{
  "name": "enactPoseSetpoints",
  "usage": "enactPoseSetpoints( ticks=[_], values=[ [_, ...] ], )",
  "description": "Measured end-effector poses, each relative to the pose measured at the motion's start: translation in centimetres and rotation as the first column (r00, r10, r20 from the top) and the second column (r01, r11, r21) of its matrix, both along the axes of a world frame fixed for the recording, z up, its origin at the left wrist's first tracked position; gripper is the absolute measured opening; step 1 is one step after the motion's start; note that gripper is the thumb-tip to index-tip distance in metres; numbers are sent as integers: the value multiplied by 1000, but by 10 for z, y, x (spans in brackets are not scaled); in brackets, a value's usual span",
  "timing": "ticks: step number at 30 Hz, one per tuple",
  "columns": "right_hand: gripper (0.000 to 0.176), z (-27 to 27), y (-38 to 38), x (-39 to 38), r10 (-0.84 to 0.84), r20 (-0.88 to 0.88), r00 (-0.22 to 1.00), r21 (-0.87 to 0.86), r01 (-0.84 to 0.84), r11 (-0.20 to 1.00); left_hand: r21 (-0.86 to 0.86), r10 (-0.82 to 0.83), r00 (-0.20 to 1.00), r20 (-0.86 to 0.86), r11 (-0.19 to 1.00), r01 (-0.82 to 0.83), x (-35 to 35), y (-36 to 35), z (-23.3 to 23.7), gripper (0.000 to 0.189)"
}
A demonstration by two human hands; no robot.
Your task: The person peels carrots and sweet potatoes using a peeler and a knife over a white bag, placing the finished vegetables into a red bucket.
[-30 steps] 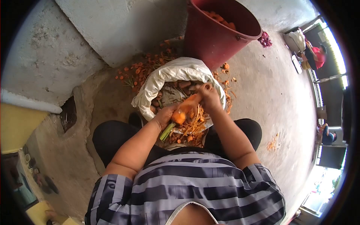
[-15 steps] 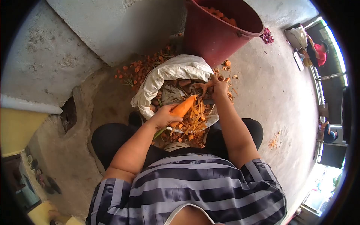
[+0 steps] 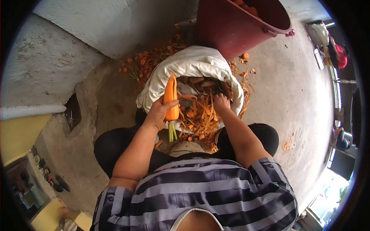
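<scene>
My left hand point(image 3: 158, 112) is wrapped around a peeled orange carrot point(image 3: 170, 98), held with its tip up and its cut green stalks hanging below. It is over the left rim of a rolled-down white sack point(image 3: 192, 61). Inside the sack, my right hand point(image 3: 221, 102) reaches down at the right beside carrot peelings point(image 3: 204, 113); its fingertips are hidden among dark contents. An orange-brown peeler point(image 3: 187, 97) appears to lie in the sack between my hands. Brownish unpeeled carrots point(image 3: 208, 83) show toward the back of the sack.
A tall red bucket point(image 3: 235, 30) with orange pieces inside stands behind the sack. Carrot tops and slices point(image 3: 144, 61) litter the floor point(image 3: 277, 92) at the left. A concrete wall point(image 3: 88, 30) rises behind. Two people point(image 3: 340, 56) are far off at the right.
My left hand has moved the carrot left and turned it upright. My right hand has left the peeler and moved down into the sack. The view has shifted slightly.
</scene>
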State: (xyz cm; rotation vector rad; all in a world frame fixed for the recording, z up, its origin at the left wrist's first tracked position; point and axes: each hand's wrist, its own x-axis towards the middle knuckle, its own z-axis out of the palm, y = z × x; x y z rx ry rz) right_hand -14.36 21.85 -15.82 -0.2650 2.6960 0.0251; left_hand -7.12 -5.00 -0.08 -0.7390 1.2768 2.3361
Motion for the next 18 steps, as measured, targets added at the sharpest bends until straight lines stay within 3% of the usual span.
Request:
enactPoseSetpoints(
  ticks=[7,11,15,18],
  values=[
    [22,-11,9,-9,203,32,979,68,-205,976,-51,12,997,-72,999,-16,-3,2,-6,39],
    [25,-31,23,0,390,-30,920,45,-389,920,-116,-91,987,-130,990,76,-4,-1,-9,41],
    [34,8,8,-3,158,334,929,33,-179,983,-125,-106,986,-129,988,89,-4,1,-8,41],
    [37,55,-10,-6,218,336,916,32,-243,970,-281,-170,962,-214,954,106,-2,5,-7,42]
  ],
)
